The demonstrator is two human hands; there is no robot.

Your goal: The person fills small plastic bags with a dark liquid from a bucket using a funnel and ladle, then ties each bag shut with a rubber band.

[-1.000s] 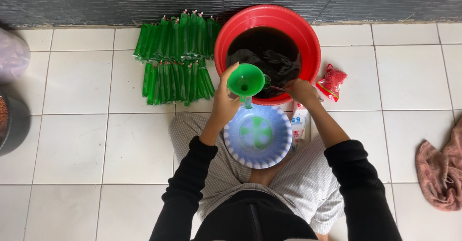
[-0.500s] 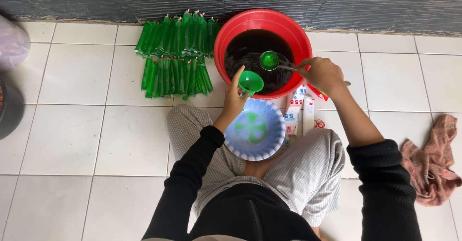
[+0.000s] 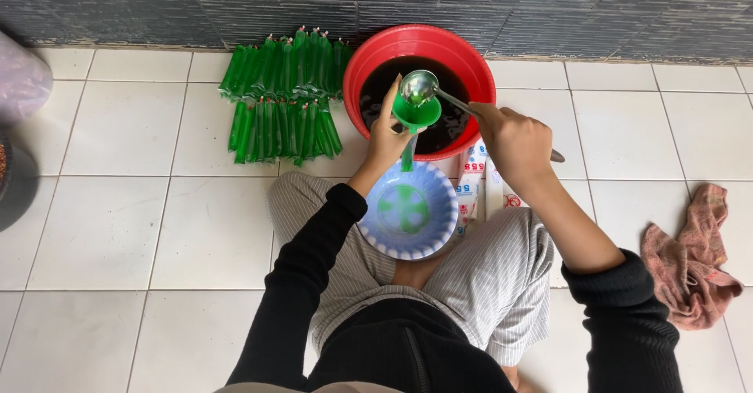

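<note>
My left hand [image 3: 387, 138] grips a green funnel [image 3: 416, 115] with a thin plastic tube bag hanging under its spout, held over a blue and white bowl [image 3: 409, 212] on my lap. A metal ladle [image 3: 419, 87] rests tipped over the funnel mouth, its handle gripped in my right hand [image 3: 514, 136]. Just behind both stands a red basin [image 3: 376, 63] of dark liquid. Filled green tube bags [image 3: 286, 95] lie in rows on the tiles left of the basin.
Printed white plastic packets [image 3: 478, 185] lie by my right knee. A pink rag [image 3: 690, 256] sits on the tiles at the right. A dark round pot [image 3: 16, 185] and a clear bag [image 3: 20, 79] are at the left edge. A dark tiled wall runs behind.
My right hand dipped the ladle into the basin, then lifted it over the funnel. The funnel in my left hand stayed over the bowl.
</note>
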